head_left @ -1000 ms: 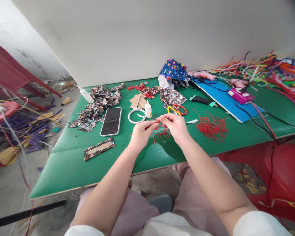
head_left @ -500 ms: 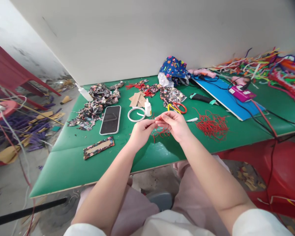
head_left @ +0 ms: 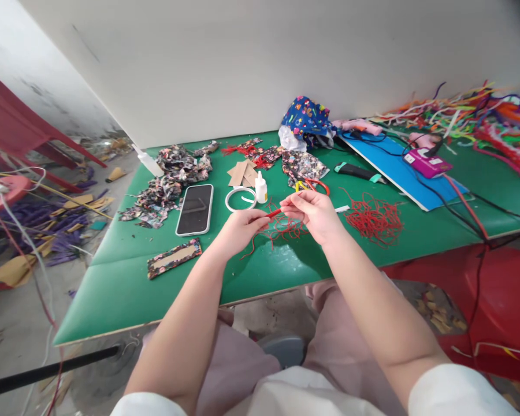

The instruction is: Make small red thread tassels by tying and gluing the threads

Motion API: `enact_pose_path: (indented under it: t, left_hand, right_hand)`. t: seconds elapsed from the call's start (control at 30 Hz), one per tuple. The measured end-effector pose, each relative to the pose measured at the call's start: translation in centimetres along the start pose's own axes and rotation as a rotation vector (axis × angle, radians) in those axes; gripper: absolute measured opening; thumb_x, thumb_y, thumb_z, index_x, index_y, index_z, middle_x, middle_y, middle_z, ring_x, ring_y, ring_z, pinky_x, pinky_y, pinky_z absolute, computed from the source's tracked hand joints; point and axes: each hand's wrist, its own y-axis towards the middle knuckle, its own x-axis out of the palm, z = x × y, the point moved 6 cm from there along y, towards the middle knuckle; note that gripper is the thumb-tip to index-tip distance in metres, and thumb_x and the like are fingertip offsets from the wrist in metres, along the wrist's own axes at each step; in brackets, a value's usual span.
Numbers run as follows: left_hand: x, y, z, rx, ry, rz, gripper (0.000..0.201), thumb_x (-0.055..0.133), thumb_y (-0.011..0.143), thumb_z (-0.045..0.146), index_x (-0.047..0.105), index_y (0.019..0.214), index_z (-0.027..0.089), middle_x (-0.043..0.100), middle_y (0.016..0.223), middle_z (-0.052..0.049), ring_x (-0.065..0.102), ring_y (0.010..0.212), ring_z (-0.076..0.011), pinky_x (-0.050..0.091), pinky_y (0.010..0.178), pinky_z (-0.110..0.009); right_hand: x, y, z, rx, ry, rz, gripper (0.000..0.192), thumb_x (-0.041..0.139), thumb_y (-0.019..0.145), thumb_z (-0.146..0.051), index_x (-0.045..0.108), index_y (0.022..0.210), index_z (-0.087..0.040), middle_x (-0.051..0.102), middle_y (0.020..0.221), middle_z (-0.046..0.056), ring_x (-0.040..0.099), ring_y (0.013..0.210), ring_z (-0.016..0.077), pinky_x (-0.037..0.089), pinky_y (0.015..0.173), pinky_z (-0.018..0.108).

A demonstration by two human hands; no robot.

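Observation:
My left hand (head_left: pixel 238 228) and my right hand (head_left: pixel 312 211) are raised just above the green table (head_left: pixel 125 283), both pinching the same red cord (head_left: pixel 274 213) stretched between them. The cord's loose end trails down from my left hand to the table. Under my hands lies a small tangle of red cords (head_left: pixel 286 228). A bigger heap of red cords (head_left: pixel 375 219) lies to the right of my right hand.
A phone (head_left: pixel 195 209), a white tape ring (head_left: pixel 241 200), a small glue bottle (head_left: pixel 260 189), scissors (head_left: pixel 314 185), cardboard pieces, floral fabric scraps (head_left: pixel 164 190) and a fabric-edged card (head_left: pixel 174 259) lie on the table. A blue board (head_left: pixel 398 170), glue guns and coloured strips are at the right.
My hands have drawn slightly apart, pulling a length of red cord taut between them. The left hand dropped a little; the right rose toward the scissors.

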Motion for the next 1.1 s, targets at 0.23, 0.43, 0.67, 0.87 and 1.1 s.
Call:
enact_pose_path:
  t: [0.23,0.43,0.67,0.87,1.1]
  left_hand:
    - [-1.7,-0.6,-0.2,0.021,0.169,-0.091,0.029,0.052,0.079,0.043,0.068,0.08,0.019,0.067,0.076,-0.002,0.058,0.072,-0.0168,0.042,0.067,-0.027]
    - [-2.5,-1.4,2.8,0.218,0.044,0.079,0.025,0.054,0.081,0.038,0.07,0.087,0.019,0.064,0.113,-0.008,0.055,0.107,-0.0209,0.039,0.092,-0.031]
    - [1.1,-0.8,2.8,0.289,-0.279,-0.134,0.046,0.035,0.09,0.044,0.072,0.088,0.018,0.068,0.105,-0.008,0.057,0.106,-0.0214,0.037,0.098,-0.035]
    - [2.1,-0.3,1.2,0.146,-0.503,-0.176,0.048,0.039,0.087,0.051,0.072,0.088,0.017,0.071,0.094,-0.008,0.064,0.088,-0.0194,0.047,0.084,-0.033]
    - [2.4,-0.5,1.0,0.063,-0.558,-0.203,0.051,0.039,0.086,0.053,0.071,0.089,0.013,0.072,0.086,-0.011,0.065,0.077,-0.0183,0.049,0.075,-0.031]
  right_hand:
    - [-0.3,0.0,-0.4,0.011,-0.006,0.006,0.017,0.073,0.065,-0.032,0.066,0.067,-0.017,0.071,0.068,0.0,0.067,0.062,0.0085,0.056,0.06,0.016]
    - [0.3,-0.2,-0.1,0.073,-0.021,-0.037,0.017,0.074,0.065,-0.031,0.067,0.067,-0.016,0.071,0.068,0.001,0.067,0.062,0.0082,0.056,0.06,0.016]
    - [0.9,-0.6,0.4,0.164,0.015,-0.105,0.016,0.074,0.065,-0.028,0.067,0.065,-0.014,0.07,0.067,0.001,0.066,0.059,0.0064,0.054,0.057,0.012]
    - [0.9,-0.5,0.0,0.169,0.023,-0.09,0.013,0.072,0.068,-0.025,0.066,0.064,-0.014,0.07,0.065,0.001,0.066,0.058,0.0061,0.054,0.057,0.012]
    - [0.1,-0.1,-0.6,0.147,0.027,-0.053,0.011,0.072,0.068,-0.024,0.066,0.067,-0.015,0.071,0.068,0.001,0.067,0.06,0.0071,0.055,0.057,0.013]
